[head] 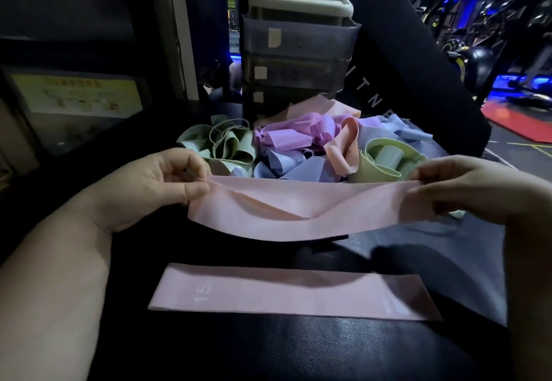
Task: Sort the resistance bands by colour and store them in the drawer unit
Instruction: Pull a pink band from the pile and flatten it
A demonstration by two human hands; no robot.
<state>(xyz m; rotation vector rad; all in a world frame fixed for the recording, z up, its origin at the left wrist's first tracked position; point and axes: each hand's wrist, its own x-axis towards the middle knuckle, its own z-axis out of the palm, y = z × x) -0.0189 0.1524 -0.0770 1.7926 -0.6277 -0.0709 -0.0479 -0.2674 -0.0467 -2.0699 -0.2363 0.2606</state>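
desk [328, 356]: black, textured top that carries everything; a grey sheet [466, 267] covers its right part.
black beam [412, 61]: broad, sloping, with white letters, rising behind and to the right of the drawers.
drawer unit [298, 49]: translucent grey plastic stack with a cream top and pale paper labels on the fronts, upright at the far edge; its lowest fronts are hidden by the heap.
pile of bands [298, 147]: loose rubber loops in sage green, lilac, pale blue and peach, tangled just in front of the drawer unit; its near edge is covered by the stretched band.
held pink band [298, 216]: flat pale pink rubber loop, pulled out wide in the air between both hands, above the desk, sagging and creased in the middle.
flat pink band [292, 294]: a matching pink loop with a white "15" print, lying flat on the desk, nearer than the held one and apart from it.
left hand [149, 192]: fingers and thumb clamped on the band's left end.
right hand [478, 192]: fingers and thumb clamped on the right end.
poster [77, 95]: framed, yellow, far left, blurred.
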